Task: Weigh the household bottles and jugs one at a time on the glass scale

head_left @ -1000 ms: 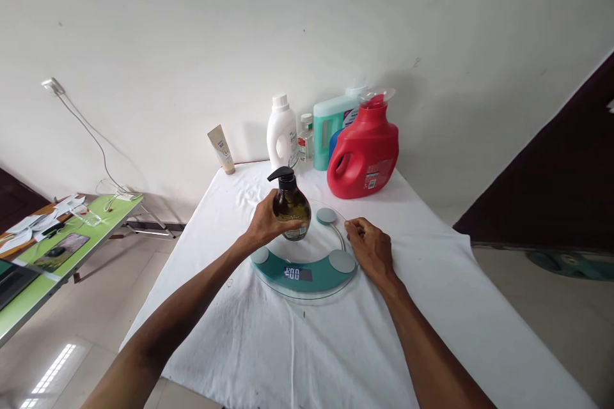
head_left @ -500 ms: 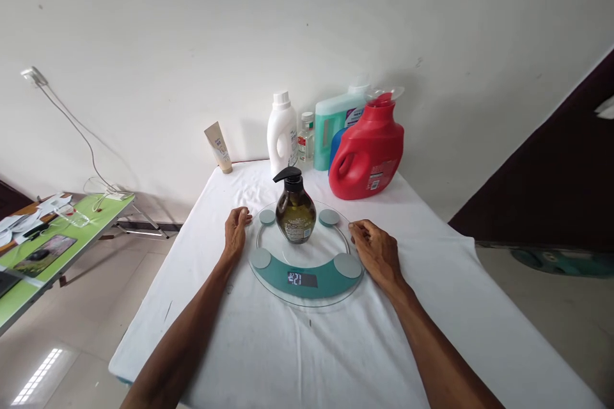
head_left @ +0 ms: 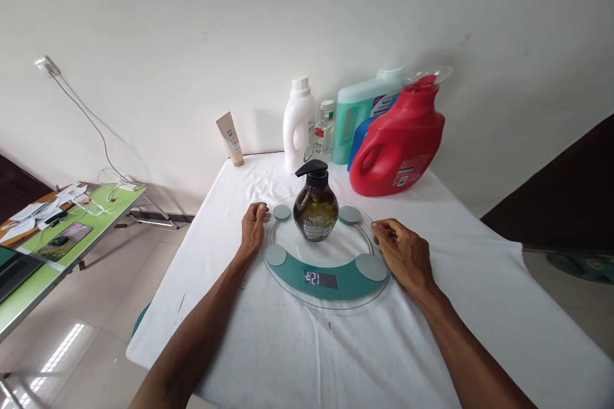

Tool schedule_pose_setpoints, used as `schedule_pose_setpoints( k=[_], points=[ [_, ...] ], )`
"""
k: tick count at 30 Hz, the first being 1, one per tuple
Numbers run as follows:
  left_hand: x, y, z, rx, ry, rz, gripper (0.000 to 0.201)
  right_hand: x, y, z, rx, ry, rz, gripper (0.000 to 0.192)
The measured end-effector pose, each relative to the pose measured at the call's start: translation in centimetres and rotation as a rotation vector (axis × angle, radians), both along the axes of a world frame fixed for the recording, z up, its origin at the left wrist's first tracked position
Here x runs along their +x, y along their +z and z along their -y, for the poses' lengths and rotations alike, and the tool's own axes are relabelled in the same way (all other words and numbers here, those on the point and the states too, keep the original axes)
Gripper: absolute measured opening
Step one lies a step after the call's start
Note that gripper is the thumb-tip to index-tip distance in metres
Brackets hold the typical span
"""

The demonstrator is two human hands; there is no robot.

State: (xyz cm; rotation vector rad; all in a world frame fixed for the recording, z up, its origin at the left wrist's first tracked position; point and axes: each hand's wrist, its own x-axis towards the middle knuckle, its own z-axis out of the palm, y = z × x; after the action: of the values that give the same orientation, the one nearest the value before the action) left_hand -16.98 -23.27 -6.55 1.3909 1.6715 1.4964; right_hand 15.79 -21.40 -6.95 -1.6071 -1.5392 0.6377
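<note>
A round glass bathroom scale [head_left: 300,271] with a teal band lies on the white-clothed table, its small display [head_left: 320,278] lit with digits. On the glass, behind the band, stands an upright dark pump bottle [head_left: 315,212], with its black spout pointing left. My left hand [head_left: 253,227] rests at the scale's left edge, fingers curled in. At the right edge lies my right hand [head_left: 403,252], its fingers bent and drawn together by the rim. Neither hand touches the bottle. Whether the fingertips press on the glass rim I cannot tell.
Along the wall stand a beige tube [head_left: 231,140], a white jug [head_left: 298,128], a small clear bottle [head_left: 325,128], a green jug [head_left: 344,121], a blue container [head_left: 359,140] and a red jug [head_left: 398,140]. A green table [head_left: 108,201] with papers is at left.
The view has shifted, so everything sits farther right in the picture. Bottle and scale stay put relative to the table, and both hands keep their places beside the scale.
</note>
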Motion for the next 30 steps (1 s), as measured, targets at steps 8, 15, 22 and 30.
schedule_pose_setpoints(
  k=[8,15,22,30],
  points=[
    [0.10,0.44,0.11,-0.019,0.010,-0.017,0.057,0.05,-0.18,-0.02,0.009,-0.003,0.010,0.028],
    [0.07,0.48,0.19,-0.002,-0.004,-0.016,0.052,-0.06,-0.08,0.02,-0.016,-0.011,0.027,0.029],
    [-0.03,0.46,0.22,-0.020,0.000,-0.033,0.050,-0.02,-0.21,0.04,0.014,-0.003,0.021,0.027],
    [-0.05,0.45,0.25,-0.011,-0.001,-0.030,0.052,-0.04,-0.34,0.03,0.007,-0.018,0.020,0.028]
  ],
)
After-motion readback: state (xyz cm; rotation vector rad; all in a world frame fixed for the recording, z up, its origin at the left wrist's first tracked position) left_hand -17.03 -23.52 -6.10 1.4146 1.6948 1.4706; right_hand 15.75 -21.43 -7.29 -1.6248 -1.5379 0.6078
